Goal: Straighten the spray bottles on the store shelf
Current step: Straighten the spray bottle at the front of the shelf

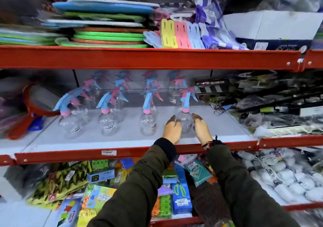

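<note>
Bottle in hand: the rightmost front spray bottle (pixel 185 120), clear with a pink collar and blue-and-pink trigger head, stands upright on the grey middle shelf (pixel 122 139), near its front edge.
My left hand (pixel 172 130): fingers curved against the bottle's left side, cupping it, not wrapped round.
My right hand (pixel 201 128): the same on the right side, fingertips at the bottle's shoulder; between them my hands bracket the bottle loosely, partly open. I cannot tell how firmly either presses.
Front row: three more bottles to the left, at (pixel 148 121), (pixel 106 121) and (pixel 70 123), spaced apart with labels facing out.
Done so far: the two middle ones look upright and evenly set.
Still to do: the leftmost bottle seems to lean left with its head tilted, though blur makes that unsure; I judge it needs righting. The trigger heads point different ways.
Back row: more bottles (pixel 150 79) behind, too blurred to judge their order.
Surroundings: red shelf rail (pixel 70 154) in front; wire racks in plastic wrap (pixel 262 93) to the right; stacked coloured mats (pixel 108 25) on the shelf above.
</note>
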`<move>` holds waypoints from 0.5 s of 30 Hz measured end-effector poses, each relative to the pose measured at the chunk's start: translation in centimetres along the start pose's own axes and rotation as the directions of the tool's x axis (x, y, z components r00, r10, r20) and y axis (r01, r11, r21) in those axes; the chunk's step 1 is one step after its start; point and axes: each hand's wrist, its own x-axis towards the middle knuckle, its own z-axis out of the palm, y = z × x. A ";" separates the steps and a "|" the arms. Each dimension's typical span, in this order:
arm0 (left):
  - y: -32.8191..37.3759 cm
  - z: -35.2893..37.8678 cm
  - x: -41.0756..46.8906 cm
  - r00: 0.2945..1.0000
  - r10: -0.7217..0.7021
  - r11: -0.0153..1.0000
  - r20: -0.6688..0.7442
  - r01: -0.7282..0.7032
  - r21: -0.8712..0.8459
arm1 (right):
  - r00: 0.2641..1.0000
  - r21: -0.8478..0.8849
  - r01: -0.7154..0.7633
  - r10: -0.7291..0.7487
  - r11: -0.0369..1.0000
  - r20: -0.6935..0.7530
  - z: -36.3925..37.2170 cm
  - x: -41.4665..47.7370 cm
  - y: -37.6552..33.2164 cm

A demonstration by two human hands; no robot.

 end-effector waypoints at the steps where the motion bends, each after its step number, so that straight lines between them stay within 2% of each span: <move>1: -0.1 0.1 0.0 1.000 -0.001 1.000 0.002 0.001 -0.002 | 1.000 0.017 0.016 -0.016 1.000 -0.004 0.3 0.2 0.3; 5: -0.5 0.5 -0.3 1.000 -0.012 1.000 -0.017 0.012 -0.016 | 1.000 0.073 -0.008 0.008 0.997 0.002 0.5 -1.1 0.1; 10: -0.3 0.5 -0.9 1.000 0.004 1.000 0.007 -0.004 0.010 | 0.999 0.049 -0.014 0.015 0.999 -0.028 -0.4 -3.0 -0.5; 15: 0.0 0.5 -2.1 0.998 -0.015 0.999 0.056 0.013 0.050 | 0.998 0.005 0.051 -0.050 0.999 -0.034 -1.3 -4.6 0.2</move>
